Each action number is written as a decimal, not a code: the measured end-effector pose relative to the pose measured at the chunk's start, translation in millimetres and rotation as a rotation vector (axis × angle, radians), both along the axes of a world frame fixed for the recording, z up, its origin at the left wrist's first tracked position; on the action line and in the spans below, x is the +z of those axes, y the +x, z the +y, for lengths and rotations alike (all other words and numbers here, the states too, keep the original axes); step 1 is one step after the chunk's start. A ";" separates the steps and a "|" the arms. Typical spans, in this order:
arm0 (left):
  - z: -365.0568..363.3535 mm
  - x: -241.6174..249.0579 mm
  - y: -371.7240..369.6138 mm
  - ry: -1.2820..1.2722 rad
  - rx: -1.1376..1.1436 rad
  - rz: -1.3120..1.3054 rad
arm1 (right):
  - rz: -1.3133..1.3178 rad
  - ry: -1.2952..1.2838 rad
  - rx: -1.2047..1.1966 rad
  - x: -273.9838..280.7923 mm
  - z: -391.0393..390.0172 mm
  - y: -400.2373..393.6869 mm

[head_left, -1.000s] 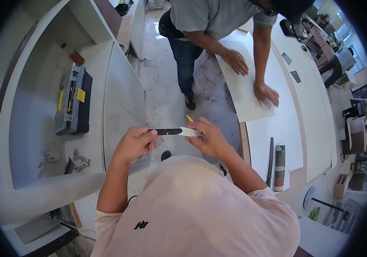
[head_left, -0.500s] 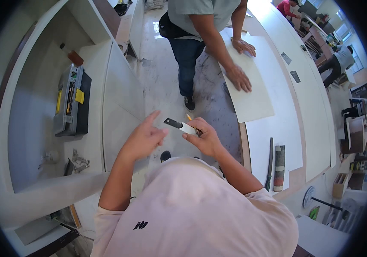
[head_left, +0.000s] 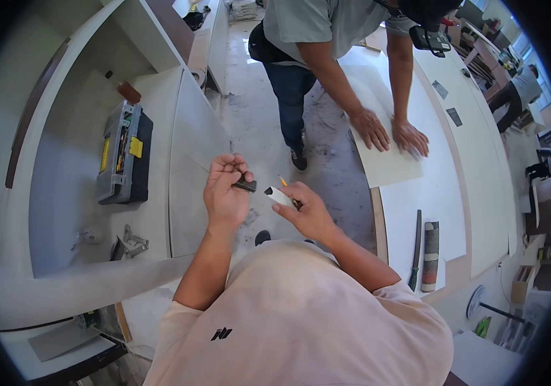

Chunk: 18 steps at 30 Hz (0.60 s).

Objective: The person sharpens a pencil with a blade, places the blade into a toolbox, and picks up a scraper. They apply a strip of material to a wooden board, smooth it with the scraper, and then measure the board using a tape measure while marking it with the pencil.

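Observation:
My left hand (head_left: 226, 192) is raised in front of my chest, fingers curled around a small black piece (head_left: 246, 185). Just to its right, my right hand (head_left: 306, 210) pinches a short white piece (head_left: 279, 196) and also keeps a yellow pencil (head_left: 283, 181) between its fingers. The black and white pieces are close together but apart, with a small gap between them. Both hands hover above the dusty floor (head_left: 259, 138).
A co-worker stands ahead, both hands (head_left: 388, 133) pressed on a white panel (head_left: 388, 164) on the long bench to the right. A grey and black toolbox (head_left: 124, 153) and metal brackets (head_left: 130, 241) lie inside the white cabinet on the left. A dark roll (head_left: 430, 255) and a slim tool (head_left: 415, 248) rest on the bench.
My left hand first let go of the black and white strip, then came back and now grips the black part, separated from the white part. The co-worker shifted both hands on the panel.

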<state>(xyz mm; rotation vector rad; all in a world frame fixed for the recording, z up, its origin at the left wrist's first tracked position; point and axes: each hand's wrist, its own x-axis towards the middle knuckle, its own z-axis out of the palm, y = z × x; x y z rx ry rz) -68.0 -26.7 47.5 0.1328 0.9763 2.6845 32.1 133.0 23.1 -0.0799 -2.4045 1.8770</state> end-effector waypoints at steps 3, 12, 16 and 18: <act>2.1 -4.7 2.2 0.036 -0.034 -0.011 | 0.027 0.021 0.024 21.4 -3.7 3.5; -0.6 -5.9 4.1 0.074 -0.128 0.030 | 0.059 0.131 0.043 28.0 -1.6 5.5; -0.5 -7.5 2.7 0.064 -0.168 0.046 | 0.051 0.178 0.049 29.4 0.3 3.8; -1.0 -6.6 2.6 0.065 -0.184 0.047 | 0.055 0.190 0.040 29.5 -0.1 3.5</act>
